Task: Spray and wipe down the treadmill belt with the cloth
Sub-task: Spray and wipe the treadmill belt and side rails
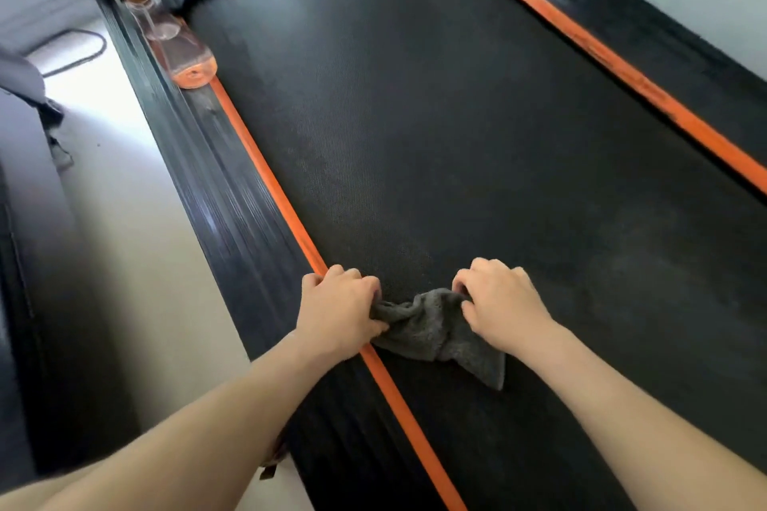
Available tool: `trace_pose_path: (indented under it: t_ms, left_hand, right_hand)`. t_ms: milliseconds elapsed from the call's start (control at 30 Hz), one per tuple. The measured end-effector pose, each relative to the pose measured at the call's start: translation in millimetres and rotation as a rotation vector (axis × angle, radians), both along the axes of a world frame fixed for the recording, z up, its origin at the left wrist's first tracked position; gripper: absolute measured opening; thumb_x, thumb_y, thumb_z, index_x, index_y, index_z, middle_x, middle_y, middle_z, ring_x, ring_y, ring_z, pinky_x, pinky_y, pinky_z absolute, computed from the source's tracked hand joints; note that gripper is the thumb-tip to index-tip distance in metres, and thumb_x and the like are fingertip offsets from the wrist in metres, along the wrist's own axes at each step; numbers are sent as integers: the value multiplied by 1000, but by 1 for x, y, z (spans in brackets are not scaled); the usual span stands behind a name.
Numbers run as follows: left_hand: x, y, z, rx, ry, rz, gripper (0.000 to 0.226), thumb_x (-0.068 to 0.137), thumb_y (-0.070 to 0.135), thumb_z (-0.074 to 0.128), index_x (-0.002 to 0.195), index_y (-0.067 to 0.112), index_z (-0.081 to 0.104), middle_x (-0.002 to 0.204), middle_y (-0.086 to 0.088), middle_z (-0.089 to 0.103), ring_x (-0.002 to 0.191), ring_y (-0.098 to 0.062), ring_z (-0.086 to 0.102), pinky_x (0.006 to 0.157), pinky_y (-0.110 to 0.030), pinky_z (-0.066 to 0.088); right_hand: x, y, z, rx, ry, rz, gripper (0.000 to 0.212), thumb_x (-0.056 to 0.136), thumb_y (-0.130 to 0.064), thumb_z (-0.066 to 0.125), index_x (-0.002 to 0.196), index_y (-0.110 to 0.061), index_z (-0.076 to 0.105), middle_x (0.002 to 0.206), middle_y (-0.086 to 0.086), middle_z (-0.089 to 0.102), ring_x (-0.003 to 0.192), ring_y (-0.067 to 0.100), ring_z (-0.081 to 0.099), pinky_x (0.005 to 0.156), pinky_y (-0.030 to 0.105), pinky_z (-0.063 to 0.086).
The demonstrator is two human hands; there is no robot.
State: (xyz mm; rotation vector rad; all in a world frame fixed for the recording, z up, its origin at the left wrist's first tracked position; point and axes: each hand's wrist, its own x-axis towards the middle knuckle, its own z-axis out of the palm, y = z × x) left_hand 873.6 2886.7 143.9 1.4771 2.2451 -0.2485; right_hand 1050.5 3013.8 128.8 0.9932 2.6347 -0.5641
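A black treadmill belt (456, 137) runs away from me between two orange stripes. A bunched grey cloth (427, 328) lies on the belt near its left orange stripe. My left hand (338, 309) grips the cloth's left end, with its knuckles over the stripe. My right hand (500, 299) grips the cloth's right end with curled fingers. A clear spray bottle (174, 41) with orange liquid lies on its side on the left side rail, far from both hands.
The ribbed black left side rail (232, 212) borders the belt, and a matching right rail (664, 37) runs along the wall. Pale floor (137, 220) lies to the left, with a dark cable (79, 54) and dark furniture (25, 303) beyond.
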Motion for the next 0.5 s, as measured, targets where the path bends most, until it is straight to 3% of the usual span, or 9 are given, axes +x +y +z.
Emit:
trace_pose_path:
  t_ms: [67, 133, 267, 334, 400, 467, 501]
  left_hand:
    - [-12, 9, 10, 144, -23, 59, 28, 79, 51, 72, 93, 35, 53, 95, 14, 50, 109, -17, 48, 87, -40, 33]
    - [-27, 19, 24, 385, -18, 148, 30, 75, 42, 76, 83, 33, 49, 89, 12, 52, 101, -22, 52, 79, -39, 32]
    - [-45, 20, 42, 693, 67, 176, 34, 67, 21, 82, 78, 25, 50, 85, 6, 46, 92, -29, 48, 74, -36, 25]
    - [-42, 10, 36, 644, 161, 117, 30, 66, 20, 82, 81, 22, 56, 86, 1, 52, 92, -30, 50, 75, -38, 28]
    - [-34, -5, 25, 380, 185, 36, 23, 73, 21, 76, 90, 25, 61, 94, 1, 56, 99, -29, 54, 79, -42, 35]
    - [-27, -16, 15, 84, 68, 50, 26, 83, 20, 62, 106, 33, 63, 108, 6, 56, 113, -24, 50, 86, -41, 38]
    - [-22, -18, 11, 44, 11, 76, 29, 87, 19, 57, 110, 35, 64, 111, 7, 55, 116, -22, 48, 87, -40, 39]
  right_hand:
    - [1, 10, 6, -13, 175, -105, 9, 87, -20, 60, 94, -26, 59, 98, -6, 48, 98, 19, 50, 78, 34, 37]
    - [3, 23, 16, -1, 401, -236, 19, 79, -11, 65, 82, -24, 52, 88, -6, 47, 84, 19, 47, 71, 34, 37]
    - [11, 29, 42, 157, 696, -245, 26, 72, 2, 67, 81, -18, 53, 81, -6, 55, 76, 19, 51, 66, 35, 39]
    - [18, 22, 45, 249, 644, -175, 26, 69, 3, 69, 81, -16, 56, 81, -3, 58, 75, 23, 53, 64, 35, 38]
    - [28, 11, 40, 245, 391, -44, 24, 74, -6, 71, 84, -22, 56, 83, -6, 57, 78, 22, 55, 66, 33, 34]
    - [43, -2, 39, 97, 52, 101, 7, 90, -25, 61, 95, -29, 58, 95, -8, 60, 93, 18, 59, 76, 34, 40]
    - [49, -9, 37, -18, -81, 130, 8, 96, -32, 54, 101, -31, 59, 101, -8, 62, 98, 17, 60, 81, 34, 43]
